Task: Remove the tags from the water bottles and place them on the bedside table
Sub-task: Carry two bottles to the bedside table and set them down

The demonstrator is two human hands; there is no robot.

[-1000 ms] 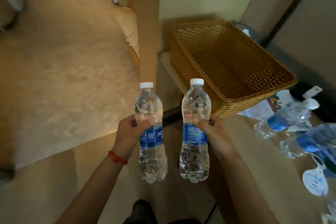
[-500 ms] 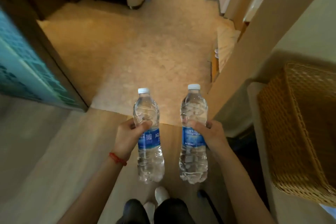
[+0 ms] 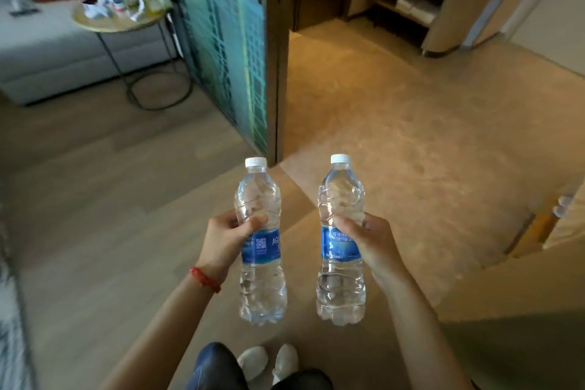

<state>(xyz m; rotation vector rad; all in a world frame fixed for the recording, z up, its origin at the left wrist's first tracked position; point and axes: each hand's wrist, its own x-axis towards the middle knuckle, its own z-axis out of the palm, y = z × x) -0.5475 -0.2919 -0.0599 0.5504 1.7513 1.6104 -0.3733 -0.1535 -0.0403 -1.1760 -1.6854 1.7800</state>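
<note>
Head view: two water bottles, one in each hand, both upright and held out in front of the body above the floor. The left hand [image 3: 223, 239] wraps its fingers and thumb round the left bottle [image 3: 261, 244] at the top edge of its blue label; the right hand [image 3: 372, 245] grips the right bottle [image 3: 341, 241] the same way, thumb across the front of the label. Each bottle is clear plastic, filled with water nearly to the neck, and closed with a white cap, so two caps and two blue labels in all. The bottles stand near each other but apart, not touching. No tag shows on either neck. A red cord bracelet [image 3: 205, 279] circles the left wrist. Below the bottles are two white shoes [image 3: 269, 362], side by side on the wooden floor [image 3: 95, 231]. At far upper left stands one small round table [image 3: 117, 20] carrying a blurred clutter of items, among them what looks like another bottle and something yellow; just beside it is a grey sofa [image 3: 57, 54].
</note>
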